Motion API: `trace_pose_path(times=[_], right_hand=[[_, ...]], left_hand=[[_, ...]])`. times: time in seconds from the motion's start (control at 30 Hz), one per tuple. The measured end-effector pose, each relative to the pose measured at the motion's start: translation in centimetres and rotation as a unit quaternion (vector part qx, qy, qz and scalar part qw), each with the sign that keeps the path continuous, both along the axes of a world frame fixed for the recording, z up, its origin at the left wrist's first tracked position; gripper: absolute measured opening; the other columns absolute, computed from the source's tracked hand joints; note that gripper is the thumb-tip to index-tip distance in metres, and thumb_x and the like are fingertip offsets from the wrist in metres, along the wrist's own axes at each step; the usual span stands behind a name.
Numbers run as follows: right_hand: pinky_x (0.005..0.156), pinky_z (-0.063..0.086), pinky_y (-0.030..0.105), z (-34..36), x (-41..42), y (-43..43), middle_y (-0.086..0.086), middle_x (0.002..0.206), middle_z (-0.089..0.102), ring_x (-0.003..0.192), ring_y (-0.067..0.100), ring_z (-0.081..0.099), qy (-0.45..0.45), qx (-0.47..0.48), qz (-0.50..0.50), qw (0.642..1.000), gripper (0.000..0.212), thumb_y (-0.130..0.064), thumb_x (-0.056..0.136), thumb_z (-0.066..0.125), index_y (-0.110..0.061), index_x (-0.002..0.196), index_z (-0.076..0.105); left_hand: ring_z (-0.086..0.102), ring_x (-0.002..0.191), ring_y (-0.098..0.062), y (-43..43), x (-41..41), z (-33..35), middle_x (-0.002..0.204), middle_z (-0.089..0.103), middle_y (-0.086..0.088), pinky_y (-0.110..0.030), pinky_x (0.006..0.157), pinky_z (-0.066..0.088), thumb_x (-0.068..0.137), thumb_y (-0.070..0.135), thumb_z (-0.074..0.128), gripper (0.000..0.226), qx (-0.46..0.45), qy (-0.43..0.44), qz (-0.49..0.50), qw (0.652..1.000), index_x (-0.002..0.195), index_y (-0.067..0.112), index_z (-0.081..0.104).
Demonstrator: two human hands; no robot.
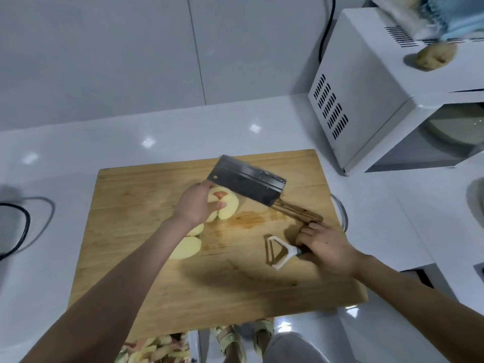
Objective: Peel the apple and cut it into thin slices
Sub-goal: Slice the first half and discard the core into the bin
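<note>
Obs: left hand [197, 204] is gripping the pale peeled apple piece [227, 206], fingers curled over its top and thumb tip pressing its near face. A small red patch of skin is showing on the piece. The piece is sitting on the rectangular wooden cutting board [157, 279], toward the far middle, just beside the blade of the steel cleaver with wooden handle [246, 182].

The right hand [326, 248] is lying low over the board's right side with fingers curled. The dark grip of the white Y-shaped peeler [277, 251] is running under its palm, and its fingertips are sitting at the end of the cleaver's handle. Cannot tell whether this hand is actually holding the peeler, the cleaver or neither.

The cleaver is lying across the far half of the board, handle pointing toward the right hand. Flat pale apple slices [186, 247] are lying on the board beside the left forearm.

The board is resting on the glossy white tabletop [78, 142]. A metal bowl rim [341, 213] is showing past the board's right edge. A white microwave oven [366, 82] is standing at far right with a brown lumpy vegetable [434, 57] on top. A black cable [23, 226] is lying at far left, and a heap of apple peelings [154, 349] is showing below the board's near edge
</note>
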State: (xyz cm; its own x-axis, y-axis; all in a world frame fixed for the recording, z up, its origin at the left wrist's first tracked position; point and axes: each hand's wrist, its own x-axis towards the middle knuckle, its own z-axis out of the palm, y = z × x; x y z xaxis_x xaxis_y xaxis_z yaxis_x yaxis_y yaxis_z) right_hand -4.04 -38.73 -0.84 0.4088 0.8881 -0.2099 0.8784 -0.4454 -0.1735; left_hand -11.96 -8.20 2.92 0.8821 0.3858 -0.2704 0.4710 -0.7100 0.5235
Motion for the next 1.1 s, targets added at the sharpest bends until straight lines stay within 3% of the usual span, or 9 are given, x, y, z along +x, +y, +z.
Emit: trace_pose_path(times=[0.1, 0.2, 0.43, 0.57, 0.67, 0.77, 0.83, 0.97, 1.1], right_hand=[[0.066, 0.033, 0.026, 0.8, 2.0, -1.3, -0.002, 0.082, 0.063, 0.075, 0.020, 0.057, -0.001, 0.101, -0.154, 0.983, 0.013, -0.030, 0.081, 0.067, -0.018, 0.084, 0.062], [0.059, 0.037, 0.029, 0.7, 5.2, -2.7, 0.006, 0.076, 0.060, 0.071, 0.027, 0.055, -0.035, 0.143, -0.352, 0.924, 0.017, -0.024, 0.084, 0.064, -0.009, 0.079, 0.059], [0.065, 0.041, 0.028, -1.7, 10.4, -4.4, 0.014, 0.093, 0.065, 0.087, 0.033, 0.059, -0.033, -0.075, -0.508, 0.858, 0.023, -0.023, 0.090, 0.046, -0.004, 0.092, 0.059], [0.069, 0.040, 0.028, -0.1, 10.1, -2.0, 0.012, 0.090, 0.064, 0.087, 0.031, 0.060, -0.110, -0.122, -0.453, 0.876, 0.017, -0.018, 0.085, 0.056, -0.004, 0.093, 0.062], [0.064, 0.049, 0.031, 1.5, 8.0, 2.9, 0.014, 0.082, 0.065, 0.077, 0.032, 0.061, -0.144, 0.035, -0.301, 0.942, 0.014, -0.015, 0.082, 0.063, -0.002, 0.086, 0.065], [0.076, 0.051, 0.036, 2.0, 4.6, 8.8, 0.010, 0.113, 0.061, 0.101, 0.028, 0.057, 0.002, 0.065, -0.183, 0.981, 0.041, -0.040, 0.091, 0.049, -0.010, 0.118, 0.056], [0.085, 0.051, 0.039, 1.2, 3.6, 11.4, 0.012, 0.131, 0.049, 0.111, 0.030, 0.052, 0.000, 0.007, -0.139, 0.990, 0.054, -0.045, 0.091, 0.046, -0.014, 0.135, 0.038], [0.079, 0.051, 0.037, 0.3, 3.9, 12.7, 0.023, 0.133, 0.038, 0.105, 0.036, 0.054, -0.047, -0.067, -0.117, 0.990, 0.062, -0.006, 0.089, 0.052, -0.009, 0.143, 0.021], [0.078, 0.050, 0.037, 0.7, 4.0, 12.5, 0.023, 0.124, 0.042, 0.097, 0.034, 0.056, -0.096, -0.047, -0.088, 0.990, 0.043, 0.002, 0.088, 0.044, 0.000, 0.131, 0.038]], left_hand=[[0.056, 0.108, -0.024, -0.2, 0.4, 0.0, 0.119, 0.062, -0.005, -0.026, 0.076, 0.037, 0.084, 0.034, 0.068, 0.047, -0.015, 0.011, 0.042, 0.999, 0.124, 0.012, 0.055], [0.056, 0.102, -0.024, -0.9, 0.7, 0.0, 0.116, 0.061, -0.006, -0.027, 0.069, 0.039, 0.086, 0.037, 0.065, 0.048, -0.070, 0.027, 0.103, 0.992, 0.124, 0.010, 0.055], [0.061, 0.097, -0.025, -1.9, 1.2, -0.2, 0.109, 0.065, -0.010, -0.035, 0.072, 0.051, 0.085, 0.035, 0.068, 0.045, -0.192, 0.051, 0.198, 0.960, 0.117, 0.005, 0.061], [0.062, 0.099, -0.027, -1.9, 1.1, -0.2, 0.108, 0.064, -0.011, -0.036, 0.073, 0.056, 0.085, 0.029, 0.070, 0.044, -0.213, 0.069, 0.226, 0.948, 0.116, 0.001, 0.059], [0.063, 0.099, -0.028, -1.7, 1.1, -0.2, 0.110, 0.064, -0.013, -0.043, 0.075, 0.058, 0.086, 0.024, 0.068, 0.041, -0.240, 0.066, 0.248, 0.936, 0.117, 0.000, 0.058], [0.064, 0.100, -0.029, -1.9, 1.1, 0.0, 0.111, 0.064, -0.013, -0.043, 0.075, 0.058, 0.087, 0.019, 0.067, 0.036, -0.254, 0.053, 0.262, 0.929, 0.116, 0.000, 0.058], [0.063, 0.102, -0.030, -1.9, 1.0, -0.2, 0.114, 0.063, -0.013, -0.045, 0.078, 0.057, 0.087, 0.014, 0.066, 0.035, -0.269, 0.035, 0.276, 0.922, 0.118, 0.000, 0.057], [0.060, 0.108, -0.028, -2.4, 0.6, -0.5, 0.117, 0.060, -0.010, -0.041, 0.081, 0.056, 0.086, 0.011, 0.067, 0.041, -0.296, 0.000, 0.311, 0.903, 0.123, 0.005, 0.053], [0.061, 0.100, -0.024, -3.3, 0.8, -1.1, 0.111, 0.062, -0.009, -0.037, 0.078, 0.055, 0.085, 0.012, 0.068, 0.033, -0.330, -0.030, 0.358, 0.873, 0.116, 0.005, 0.056]])
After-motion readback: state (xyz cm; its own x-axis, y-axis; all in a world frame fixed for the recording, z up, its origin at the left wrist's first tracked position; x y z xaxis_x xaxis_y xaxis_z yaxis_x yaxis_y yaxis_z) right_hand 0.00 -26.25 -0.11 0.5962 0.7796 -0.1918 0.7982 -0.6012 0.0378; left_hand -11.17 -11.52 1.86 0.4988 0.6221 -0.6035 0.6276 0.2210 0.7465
